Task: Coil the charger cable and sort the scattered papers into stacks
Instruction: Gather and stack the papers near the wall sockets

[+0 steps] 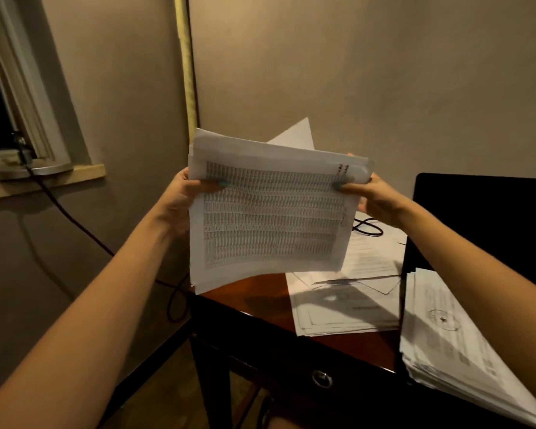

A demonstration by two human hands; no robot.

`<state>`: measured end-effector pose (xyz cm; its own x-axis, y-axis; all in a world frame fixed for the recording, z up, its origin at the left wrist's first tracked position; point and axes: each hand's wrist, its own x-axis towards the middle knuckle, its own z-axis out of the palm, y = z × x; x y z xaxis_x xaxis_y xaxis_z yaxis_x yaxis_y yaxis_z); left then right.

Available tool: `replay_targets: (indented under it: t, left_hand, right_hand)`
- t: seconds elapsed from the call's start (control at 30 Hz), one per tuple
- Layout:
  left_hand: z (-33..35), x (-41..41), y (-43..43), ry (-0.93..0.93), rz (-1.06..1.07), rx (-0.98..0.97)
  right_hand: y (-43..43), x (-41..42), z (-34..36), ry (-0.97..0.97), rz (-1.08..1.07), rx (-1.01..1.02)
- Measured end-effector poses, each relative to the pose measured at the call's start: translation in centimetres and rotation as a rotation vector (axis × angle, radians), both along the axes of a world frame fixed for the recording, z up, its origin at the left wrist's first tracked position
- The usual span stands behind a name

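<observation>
The left hand (183,199) pinches the left edge and the right hand (372,196) the right edge of a sheaf of printed papers (270,212), held upright above the wooden desk (260,292) (thumbs on the front sheet). Behind it the black charger cable (370,229) lies looped on loose papers (344,305); a thicker stack (446,342) sits near right.

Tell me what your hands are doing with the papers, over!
Left hand and right hand grip the paper bundle by its sides, above the table. Middle stack and right stack laid down. Black cable loops over loose sheets behind.
</observation>
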<state>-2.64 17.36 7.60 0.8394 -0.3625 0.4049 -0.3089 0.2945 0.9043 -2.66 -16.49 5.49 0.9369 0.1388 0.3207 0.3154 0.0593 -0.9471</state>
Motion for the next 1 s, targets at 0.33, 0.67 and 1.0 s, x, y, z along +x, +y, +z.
replay_targets:
  t: [0.33, 0.67, 1.0]
  left_hand:
    - [1.5, 2.6, -2.0, -0.02, -0.095, 0.25]
    - [-1.1, 4.3, -5.1, -0.027, 0.252, -0.024]
    - [-9.9, 6.4, -4.3, 0.16, 0.273, 0.297]
  right_hand:
    - [-2.3, 1.7, -4.0, 0.054, -0.019, -0.004]
    - [-3.9, 1.4, -3.0, -0.174, -0.414, -0.098]
    - [-4.3, -0.1, -5.7, -0.223, -0.564, -0.343]
